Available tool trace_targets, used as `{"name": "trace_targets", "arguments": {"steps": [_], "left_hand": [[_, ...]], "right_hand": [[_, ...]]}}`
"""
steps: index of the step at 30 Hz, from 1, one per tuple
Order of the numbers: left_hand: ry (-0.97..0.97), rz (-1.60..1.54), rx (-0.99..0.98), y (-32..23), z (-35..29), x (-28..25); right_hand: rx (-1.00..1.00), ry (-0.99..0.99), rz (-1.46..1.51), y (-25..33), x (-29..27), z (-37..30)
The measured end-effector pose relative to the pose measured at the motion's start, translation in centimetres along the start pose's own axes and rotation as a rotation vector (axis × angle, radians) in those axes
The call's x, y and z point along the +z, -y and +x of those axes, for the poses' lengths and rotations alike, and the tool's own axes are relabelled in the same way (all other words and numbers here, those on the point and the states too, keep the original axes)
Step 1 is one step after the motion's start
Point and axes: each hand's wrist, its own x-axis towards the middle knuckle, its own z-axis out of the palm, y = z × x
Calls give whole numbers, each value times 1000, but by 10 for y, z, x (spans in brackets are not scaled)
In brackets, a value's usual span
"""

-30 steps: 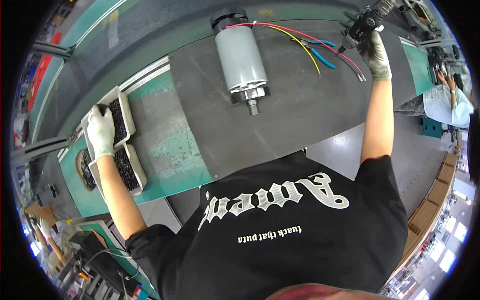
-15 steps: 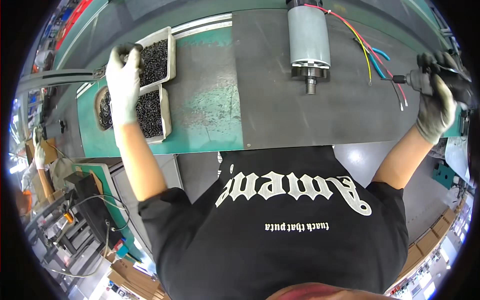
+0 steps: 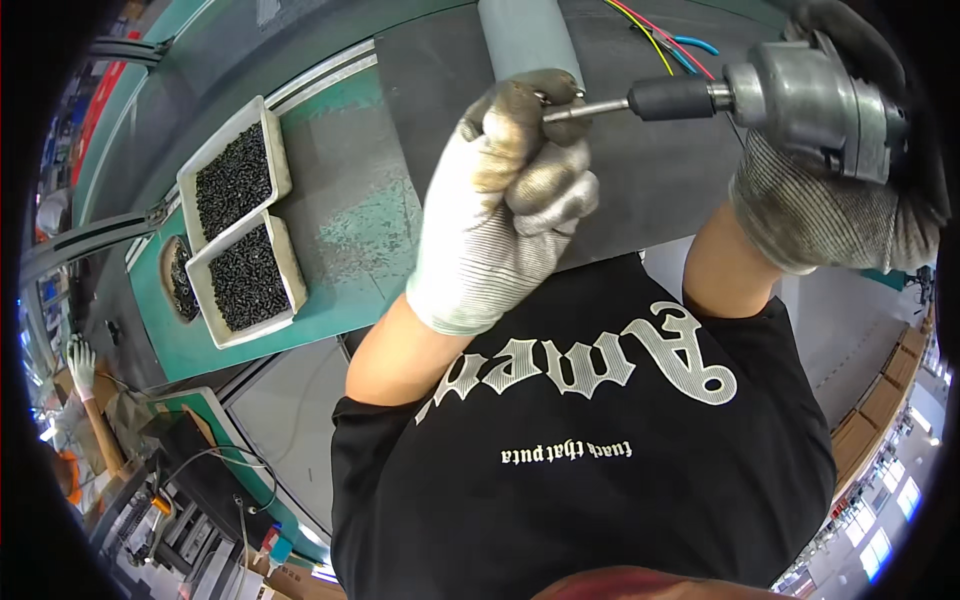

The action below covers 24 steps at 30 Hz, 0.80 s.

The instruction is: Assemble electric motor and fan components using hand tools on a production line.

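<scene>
In my gloved right hand (image 3: 835, 205) is a power screwdriver (image 3: 790, 90) with a grey metal head, a black sleeve and a long thin bit (image 3: 600, 108). The bit points left and meets the closed fingertips of my gloved left hand (image 3: 500, 205). Those fingers pinch a small screw (image 3: 543, 97) at the bit's tip, mostly hidden by the glove. Stained dark patches mark the left glove's thumb and fingers. Beyond both hands lies a grey cylindrical motor (image 3: 530, 40), its near end covered by my left hand.
Two white bins (image 3: 283, 170) of small black screws stand on the green and grey bench (image 3: 350, 200) at left, beside a round dish (image 3: 172, 280) of small parts. Red, yellow and blue wires (image 3: 690, 50) lie behind the screwdriver. Far left, another person's gloved hand (image 3: 82, 365) shows.
My left hand has come from the bins to the middle. My right hand has brought the screwdriver inward and closer, so its bit meets the left fingertips. The whole view has shifted and tilted.
</scene>
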Motion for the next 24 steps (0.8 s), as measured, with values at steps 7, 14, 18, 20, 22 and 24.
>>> {"name": "trace_targets", "arguments": {"steps": [7, 14, 18, 20, 22, 24], "left_hand": [[14, -101, -41, 12, 3, -11], [-103, -13, 16, 17, 3, -3], [-150, 219, 76, 27, 2, -22], [-267, 486, 130, 34, 0, -34], [-356, 534, 119, 38, -1, -35], [-353, 581, 101, 42, 2, -42]], "right_hand": [[106, 61, 168, 11, 33, -5], [214, 158, 351, 15, 18, 9], [292, 196, 461, 14, 27, 15], [339, 215, 512, 12, 43, 10], [389, 236, 555, 2, 32, 15], [447, 252, 600, 29, 62, 6]]}}
